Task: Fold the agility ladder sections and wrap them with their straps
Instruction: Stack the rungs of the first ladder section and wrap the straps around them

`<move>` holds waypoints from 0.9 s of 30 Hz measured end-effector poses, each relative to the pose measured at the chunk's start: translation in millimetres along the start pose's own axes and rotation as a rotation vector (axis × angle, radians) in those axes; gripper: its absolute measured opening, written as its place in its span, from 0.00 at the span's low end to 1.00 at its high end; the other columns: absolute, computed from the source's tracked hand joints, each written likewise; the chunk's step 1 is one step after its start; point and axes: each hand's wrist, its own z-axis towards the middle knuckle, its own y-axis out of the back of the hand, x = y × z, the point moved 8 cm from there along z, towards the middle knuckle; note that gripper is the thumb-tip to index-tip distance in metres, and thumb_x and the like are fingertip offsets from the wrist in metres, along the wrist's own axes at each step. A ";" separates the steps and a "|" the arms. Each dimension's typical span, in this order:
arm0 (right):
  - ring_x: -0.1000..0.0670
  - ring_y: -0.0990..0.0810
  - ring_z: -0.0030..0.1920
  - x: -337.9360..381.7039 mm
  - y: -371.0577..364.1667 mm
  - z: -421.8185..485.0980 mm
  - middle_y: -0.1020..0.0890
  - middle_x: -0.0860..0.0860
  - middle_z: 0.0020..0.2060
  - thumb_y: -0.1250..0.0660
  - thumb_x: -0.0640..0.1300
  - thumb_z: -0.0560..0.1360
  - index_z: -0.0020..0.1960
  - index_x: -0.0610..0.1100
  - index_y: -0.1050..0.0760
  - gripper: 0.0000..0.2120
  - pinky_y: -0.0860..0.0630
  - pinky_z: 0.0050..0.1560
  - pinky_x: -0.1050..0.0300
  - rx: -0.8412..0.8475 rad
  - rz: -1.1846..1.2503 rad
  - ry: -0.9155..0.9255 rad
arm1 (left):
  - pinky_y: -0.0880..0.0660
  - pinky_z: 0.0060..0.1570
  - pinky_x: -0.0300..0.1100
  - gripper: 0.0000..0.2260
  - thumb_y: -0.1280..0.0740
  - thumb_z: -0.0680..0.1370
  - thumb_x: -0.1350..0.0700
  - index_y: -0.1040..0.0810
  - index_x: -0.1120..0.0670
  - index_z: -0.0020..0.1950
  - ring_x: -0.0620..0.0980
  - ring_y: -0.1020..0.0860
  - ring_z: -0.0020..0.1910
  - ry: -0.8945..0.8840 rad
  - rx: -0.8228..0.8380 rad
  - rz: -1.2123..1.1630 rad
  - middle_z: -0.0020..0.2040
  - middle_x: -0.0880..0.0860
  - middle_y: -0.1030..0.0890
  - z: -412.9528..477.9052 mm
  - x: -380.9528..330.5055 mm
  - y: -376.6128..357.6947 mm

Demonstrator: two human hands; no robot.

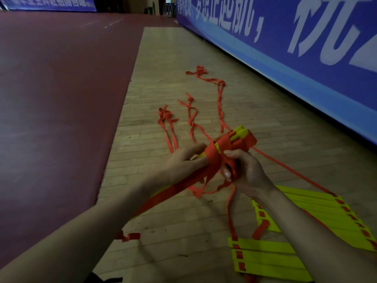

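Observation:
A bundle of stacked yellow ladder rungs (239, 133) is held up in mid-frame, with several turns of red strap (223, 147) wound around it. My left hand (183, 162) grips the near end of the bundle from the left. My right hand (244, 170) pinches the red strap against the bundle's underside, thumb on the strap. A wide band of strap trails from the bundle down toward the lower left. More yellow rungs (265, 256) lie flat on the floor at the lower right, joined by red strap.
Loose red strap (220, 99) snakes over the wooden floor (163, 68) beyond the hands. A blue banner wall (306, 58) runs along the right. Dark red flooring (61, 78) covers the left. A short strap piece (130, 236) lies near my left forearm.

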 end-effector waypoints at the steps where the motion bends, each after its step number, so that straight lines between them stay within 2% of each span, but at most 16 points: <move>1: 0.53 0.32 0.18 -1.2 0.2 0.1 0.31 0.50 0.19 0.38 0.40 0.68 0.27 0.46 0.25 0.12 0.38 0.21 0.63 0.008 -0.012 -0.001 | 0.21 0.46 0.43 0.11 0.38 0.81 0.56 0.27 0.48 0.62 0.51 0.18 0.45 0.008 0.012 -0.032 0.48 0.48 0.21 -1.6 -0.3 -2.0; 4: 0.52 0.33 0.21 -2.3 0.9 3.1 0.31 0.49 0.21 0.37 0.39 0.72 0.35 0.42 0.25 0.08 0.44 0.27 0.57 0.051 -0.066 0.016 | 0.20 0.40 0.43 0.12 0.39 0.81 0.55 0.29 0.45 0.64 0.56 0.18 0.41 -0.045 -0.031 -0.035 0.45 0.49 0.19 -3.8 -6.5 0.8; 6: 0.53 0.33 0.22 -3.3 1.9 4.6 0.30 0.49 0.23 0.36 0.40 0.74 0.40 0.40 0.25 0.05 0.42 0.24 0.61 0.069 -0.092 0.026 | 0.20 0.41 0.49 0.14 0.38 0.81 0.52 0.28 0.47 0.67 0.56 0.17 0.40 -0.069 -0.066 0.025 0.48 0.55 0.17 -2.7 -5.6 4.9; 8: 0.54 0.32 0.23 -5.8 -0.5 3.7 0.28 0.49 0.26 0.36 0.43 0.73 0.42 0.42 0.24 0.05 0.41 0.23 0.64 0.085 -0.138 0.013 | 0.20 0.41 0.51 0.16 0.37 0.80 0.51 0.28 0.49 0.68 0.52 0.17 0.39 -0.101 -0.090 0.093 0.48 0.55 0.17 -2.1 -3.7 7.6; 11: 0.55 0.32 0.22 -12.6 -2.9 3.2 0.26 0.52 0.26 0.37 0.48 0.72 0.34 0.48 0.20 0.11 0.43 0.23 0.65 0.096 -0.214 -0.047 | 0.21 0.39 0.51 0.17 0.37 0.79 0.49 0.28 0.48 0.68 0.45 0.19 0.35 -0.129 -0.113 0.143 0.45 0.53 0.17 -1.0 -1.7 9.4; 13: 0.55 0.31 0.22 -18.3 -1.9 3.9 0.25 0.48 0.35 0.36 0.52 0.71 0.42 0.45 0.20 0.12 0.43 0.21 0.65 0.087 -0.234 -0.118 | 0.22 0.40 0.52 0.20 0.38 0.77 0.44 0.28 0.47 0.68 0.45 0.20 0.35 -0.129 -0.136 0.151 0.45 0.52 0.17 -0.1 -0.4 11.7; 15: 0.55 0.31 0.22 -24.2 2.4 4.3 0.25 0.46 0.40 0.36 0.56 0.70 0.50 0.40 0.24 0.20 0.42 0.20 0.65 0.074 -0.262 -0.180 | 0.22 0.40 0.52 0.22 0.39 0.76 0.42 0.28 0.46 0.68 0.45 0.20 0.36 -0.138 -0.146 0.167 0.45 0.52 0.17 0.3 -0.8 11.8; 18: 0.54 0.31 0.22 -25.3 5.5 4.0 0.23 0.48 0.33 0.38 0.58 0.70 0.48 0.41 0.23 0.21 0.42 0.20 0.65 0.075 -0.336 -0.196 | 0.22 0.40 0.51 0.22 0.39 0.76 0.42 0.28 0.47 0.69 0.45 0.20 0.36 -0.156 -0.156 0.183 0.45 0.52 0.17 1.2 -0.9 11.6; 20: 0.54 0.32 0.21 -26.0 4.5 3.0 0.17 0.48 0.37 0.39 0.60 0.71 0.48 0.38 0.22 0.25 0.43 0.20 0.65 0.082 -0.355 -0.214 | 0.22 0.39 0.51 0.20 0.38 0.77 0.44 0.28 0.46 0.68 0.46 0.20 0.36 -0.168 -0.166 0.185 0.43 0.52 0.17 2.0 0.7 11.2; 22: 0.53 0.33 0.20 -28.0 2.8 3.2 0.16 0.42 0.39 0.41 0.61 0.71 0.46 0.34 0.22 0.28 0.44 0.19 0.66 0.071 -0.391 -0.220 | 0.23 0.39 0.50 0.18 0.36 0.78 0.47 0.27 0.47 0.68 0.49 0.20 0.36 -0.176 -0.193 0.195 0.41 0.52 0.18 2.6 1.8 11.5; 25: 0.53 0.34 0.18 -22.9 8.5 3.8 0.22 0.44 0.25 0.38 0.61 0.71 0.37 0.38 0.25 0.25 0.44 0.19 0.66 -0.047 -0.424 -0.159 | 0.23 0.42 0.49 0.17 0.35 0.79 0.50 0.26 0.50 0.68 0.53 0.19 0.42 -0.143 -0.212 0.228 0.44 0.53 0.17 3.5 2.7 13.6; 27: 0.55 0.35 0.17 -15.4 10.7 4.7 0.25 0.47 0.21 0.37 0.55 0.75 0.37 0.39 0.25 0.20 0.43 0.18 0.66 -0.084 -0.440 -0.069 | 0.22 0.43 0.51 0.17 0.37 0.80 0.50 0.27 0.52 0.68 0.58 0.18 0.43 -0.073 -0.205 0.239 0.47 0.57 0.17 4.1 6.6 15.8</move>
